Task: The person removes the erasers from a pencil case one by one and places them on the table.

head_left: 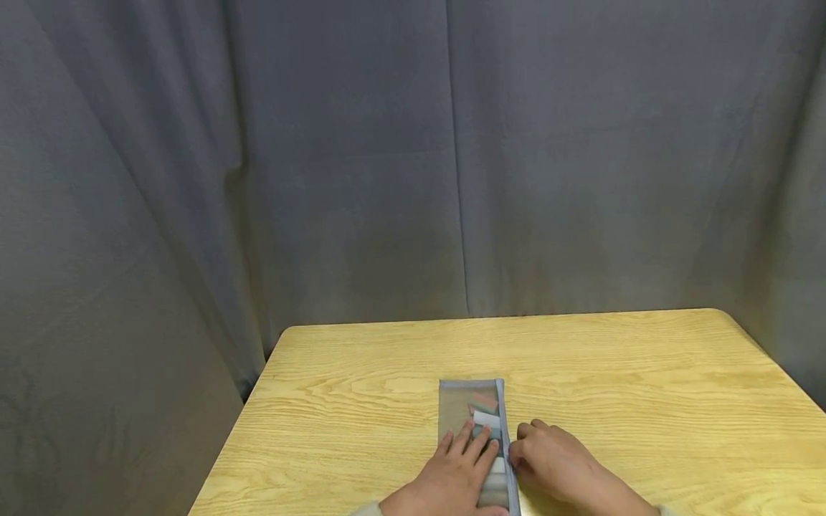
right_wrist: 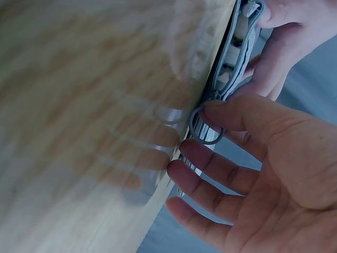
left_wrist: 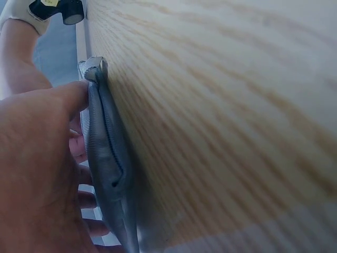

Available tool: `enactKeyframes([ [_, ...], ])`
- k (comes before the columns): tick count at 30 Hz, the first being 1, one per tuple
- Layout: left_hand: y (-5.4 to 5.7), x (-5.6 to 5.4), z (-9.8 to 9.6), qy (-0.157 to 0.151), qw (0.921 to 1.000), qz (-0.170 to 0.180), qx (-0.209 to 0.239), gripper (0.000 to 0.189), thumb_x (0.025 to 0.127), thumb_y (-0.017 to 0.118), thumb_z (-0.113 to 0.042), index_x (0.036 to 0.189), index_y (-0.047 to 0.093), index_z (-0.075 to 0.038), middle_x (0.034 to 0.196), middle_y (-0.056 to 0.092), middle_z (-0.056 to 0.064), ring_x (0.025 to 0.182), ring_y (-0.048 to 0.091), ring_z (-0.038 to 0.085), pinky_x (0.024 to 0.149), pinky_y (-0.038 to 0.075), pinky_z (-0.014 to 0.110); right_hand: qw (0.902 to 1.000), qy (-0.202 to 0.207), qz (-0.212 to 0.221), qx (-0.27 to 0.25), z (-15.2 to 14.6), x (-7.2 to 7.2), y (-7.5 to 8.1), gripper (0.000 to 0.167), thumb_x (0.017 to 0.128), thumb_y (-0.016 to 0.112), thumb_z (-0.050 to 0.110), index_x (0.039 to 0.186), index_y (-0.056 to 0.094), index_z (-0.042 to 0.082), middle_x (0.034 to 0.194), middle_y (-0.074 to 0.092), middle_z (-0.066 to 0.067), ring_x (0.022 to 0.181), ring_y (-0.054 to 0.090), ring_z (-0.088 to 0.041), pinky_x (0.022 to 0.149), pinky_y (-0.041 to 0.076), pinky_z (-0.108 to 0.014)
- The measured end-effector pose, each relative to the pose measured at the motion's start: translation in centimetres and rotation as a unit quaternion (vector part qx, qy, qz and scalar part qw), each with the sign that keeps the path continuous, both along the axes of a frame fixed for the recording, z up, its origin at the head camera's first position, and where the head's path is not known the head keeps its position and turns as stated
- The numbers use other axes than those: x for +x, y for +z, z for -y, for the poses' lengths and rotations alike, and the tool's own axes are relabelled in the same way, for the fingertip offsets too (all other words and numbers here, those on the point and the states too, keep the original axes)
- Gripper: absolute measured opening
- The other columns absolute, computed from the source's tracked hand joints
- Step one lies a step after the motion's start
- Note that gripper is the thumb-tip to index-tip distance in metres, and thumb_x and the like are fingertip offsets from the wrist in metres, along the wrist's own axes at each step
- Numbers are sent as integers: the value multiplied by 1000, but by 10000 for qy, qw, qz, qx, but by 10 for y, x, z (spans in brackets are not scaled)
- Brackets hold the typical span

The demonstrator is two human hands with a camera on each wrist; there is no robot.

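A grey see-through zip pouch lies lengthwise on the table, its zipper along the right side. Inside show small blocky things, one pinkish and one white; their kind is unclear through the material. My left hand rests on top of the pouch with fingers spread, the thumb near the zipper's near end. At the right edge, my right hand pinches the ring pull of the zipper between thumb and index finger. Between the slider and the near end, the zipper gapes apart.
The wood-grain table stretches out around the pouch, with rounded far corners. Grey curtains hang behind it and on both sides. A black device sits at the other arm's wrist in the left wrist view.
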State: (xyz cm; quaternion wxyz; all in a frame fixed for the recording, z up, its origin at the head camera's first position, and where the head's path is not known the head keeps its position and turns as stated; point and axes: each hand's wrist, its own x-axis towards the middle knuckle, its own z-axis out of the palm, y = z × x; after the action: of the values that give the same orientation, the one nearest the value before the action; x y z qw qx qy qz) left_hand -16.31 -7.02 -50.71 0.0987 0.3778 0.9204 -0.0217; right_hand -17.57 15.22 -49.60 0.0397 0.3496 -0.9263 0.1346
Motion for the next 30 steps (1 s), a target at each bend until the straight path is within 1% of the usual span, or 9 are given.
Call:
enactKeyframes([
  [4, 0, 1, 0, 13, 10000, -8, 0, 90, 96, 27, -76, 162, 21, -15, 169, 16, 7, 155, 14, 33, 115, 34, 54, 9999, -38, -104, 46, 0, -3, -1, 12, 80, 83, 16, 75, 75, 24, 78, 58, 11, 68, 46, -5, 55, 41, -22],
  [9, -1, 1, 0, -3, 10000, -24, 25, 90, 96, 27, -76, 162, 22, -14, 169, 16, 7, 154, 14, 34, 115, 34, 54, 9997, 24, -230, -98, 0, -8, -1, 14, 78, 84, 12, 75, 75, 23, 77, 60, 11, 67, 46, -4, 55, 42, -20],
  [13, 0, 2, 0, -69, 9999, -92, 30, 89, 97, 27, -74, 161, 23, -13, 168, 18, 9, 154, 16, 35, 115, 35, 53, 9996, -13, -217, -155, -1, -10, -1, 14, 77, 85, 12, 75, 75, 23, 77, 62, 11, 67, 48, -4, 57, 45, -21],
  [18, 1, 2, 1, -94, 9999, -112, 34, 88, 97, 27, -74, 161, 23, -12, 168, 19, 9, 154, 17, 35, 114, 35, 53, 9997, -32, -148, -186, -1, -14, -1, 14, 77, 85, 12, 75, 75, 22, 77, 62, 11, 68, 49, -3, 57, 45, -20],
  [20, 1, 2, 1, -95, 9999, -117, 33, 88, 97, 27, -74, 161, 23, -12, 168, 19, 9, 154, 17, 35, 114, 35, 53, 9998, -37, -100, -173, -1, -15, 0, 14, 77, 85, 12, 75, 75, 22, 76, 61, 11, 67, 48, -3, 56, 44, -19],
  [25, 0, 1, 0, -126, 9997, -190, -25, 88, 97, 26, -74, 161, 24, -13, 168, 20, 9, 153, 18, 35, 114, 35, 53, 9999, -102, -118, -64, -1, -20, -1, 14, 77, 86, 15, 75, 75, 23, 76, 61, 12, 68, 50, -3, 57, 45, -20],
  [30, -1, 0, 0, -123, 9997, -188, -56, 88, 97, 25, -74, 161, 23, -14, 168, 20, 8, 153, 18, 35, 114, 35, 53, 9999, -55, -145, -58, -2, -25, -1, 14, 78, 86, 15, 75, 75, 23, 75, 59, 12, 67, 50, -4, 55, 45, -20],
])
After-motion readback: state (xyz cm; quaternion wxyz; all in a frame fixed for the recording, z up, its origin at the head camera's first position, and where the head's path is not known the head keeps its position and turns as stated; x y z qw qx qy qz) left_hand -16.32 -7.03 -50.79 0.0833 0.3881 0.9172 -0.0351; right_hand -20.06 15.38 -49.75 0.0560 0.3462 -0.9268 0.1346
